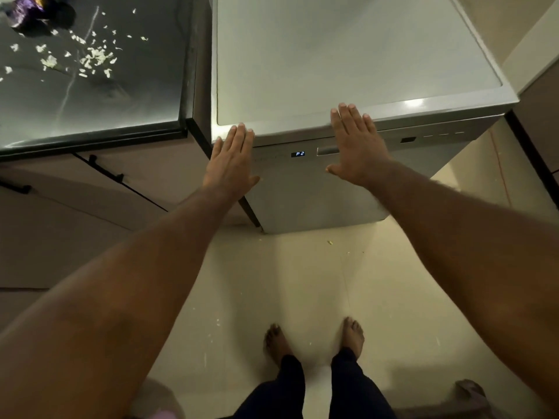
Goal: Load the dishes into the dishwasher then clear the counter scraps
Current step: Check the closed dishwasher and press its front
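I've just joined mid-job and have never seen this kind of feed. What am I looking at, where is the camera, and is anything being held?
There is no machine here. This is one picture from a wide-angle camera worn on a person's head, looking forward and down, so the arms reach in from the bottom of the view.

The left hand and right hand are both flat with straight fingers, laid against the top front edge of the dishwasher. Neither holds anything. The dishwasher door looks closed, and its small display reads P2.

To the left is a dark counter with pale scraps scattered on it and a crumpled purple thing in the far corner. Below are the floor and the person's bare feet.
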